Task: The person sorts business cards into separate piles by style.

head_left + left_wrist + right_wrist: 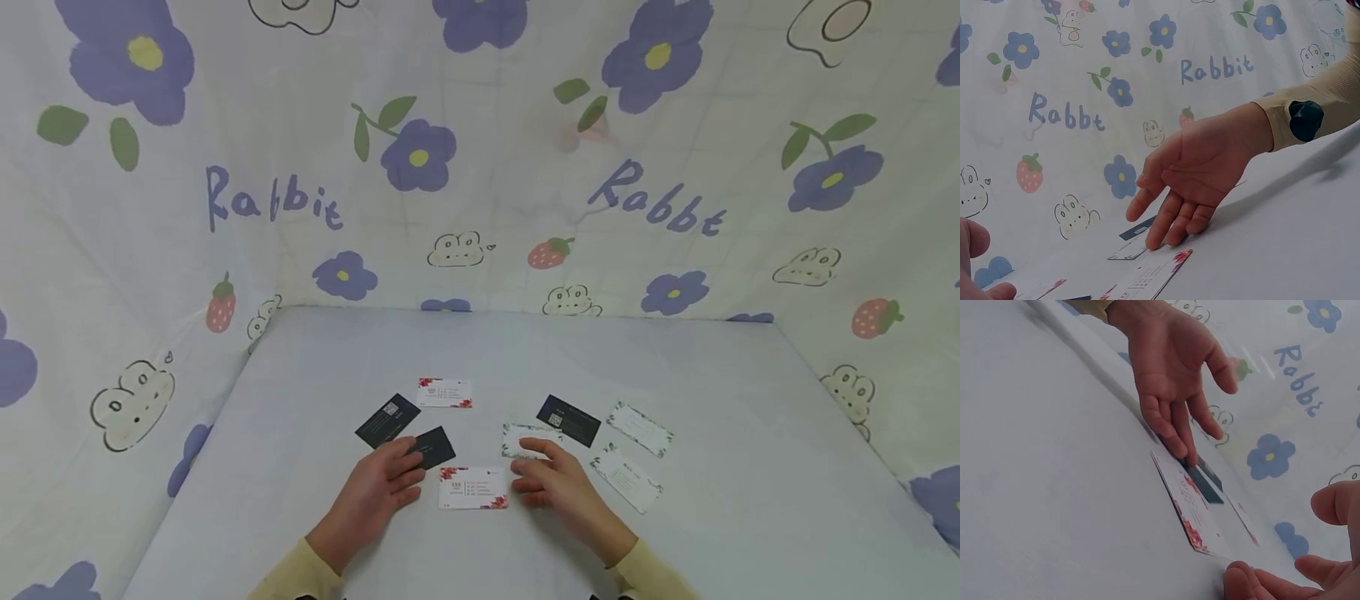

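Observation:
My left hand (375,493) hovers at or rests by a black business card (437,448), its fingers loosely spread and partly covering that card. Between the hands lies a white card with red flowers (472,488). My right hand (561,485) is over the lower edge of a white card with green leaves (517,442), fingers relaxed and bent slightly. In the left wrist view the right hand (1200,165) shows its palm with nothing in it. The right wrist view shows the left palm (1169,365) bare too. Whether fingertips touch the cards is hard to tell.
Left of centre lie another black card (387,419) and a red-flowered white card (446,392). To the right are a black card (568,420) and two green-leaf cards, one upper (640,429) and one lower (627,478). A patterned curtain (495,200) encloses the white table (750,500).

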A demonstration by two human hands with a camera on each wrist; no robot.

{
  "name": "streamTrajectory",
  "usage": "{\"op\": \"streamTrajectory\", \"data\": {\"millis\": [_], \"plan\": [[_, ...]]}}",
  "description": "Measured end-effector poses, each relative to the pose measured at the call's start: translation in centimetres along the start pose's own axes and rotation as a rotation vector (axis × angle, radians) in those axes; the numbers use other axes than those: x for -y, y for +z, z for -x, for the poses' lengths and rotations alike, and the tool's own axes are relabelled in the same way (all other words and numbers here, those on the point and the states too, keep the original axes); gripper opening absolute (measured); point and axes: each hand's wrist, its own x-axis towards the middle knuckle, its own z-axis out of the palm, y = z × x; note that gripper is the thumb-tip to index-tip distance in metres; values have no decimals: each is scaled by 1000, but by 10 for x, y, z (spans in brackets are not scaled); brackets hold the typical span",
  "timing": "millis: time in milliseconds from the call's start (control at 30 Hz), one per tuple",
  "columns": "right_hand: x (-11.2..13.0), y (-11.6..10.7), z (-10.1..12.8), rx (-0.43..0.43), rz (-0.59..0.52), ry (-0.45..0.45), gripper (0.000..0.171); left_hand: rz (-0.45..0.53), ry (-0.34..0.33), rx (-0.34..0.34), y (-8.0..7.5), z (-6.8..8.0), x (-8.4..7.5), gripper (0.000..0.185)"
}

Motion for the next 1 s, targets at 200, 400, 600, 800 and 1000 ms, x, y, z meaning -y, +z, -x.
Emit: {"op": "streamTrajectory", "data": {"millis": [200,400,600,800,1000], "plan": [[-1,-2,-1,-51,-9,16,49,25,3,-9,-5,1,1,63],[-1,-2,-1,-40,-16,18,48,33,10,-6,-6,2,2,64],[-1,-2,-1,-47,-20,22,48,29,24,-9,-9,0,2,64],[3,-5,-12,-46,-7,-19,47,32,53,-6,-15,-17,-8,65],[20,-8,-49,18,-64,-13,52,-21,60,-53,-18,-53,-36,63]]}}
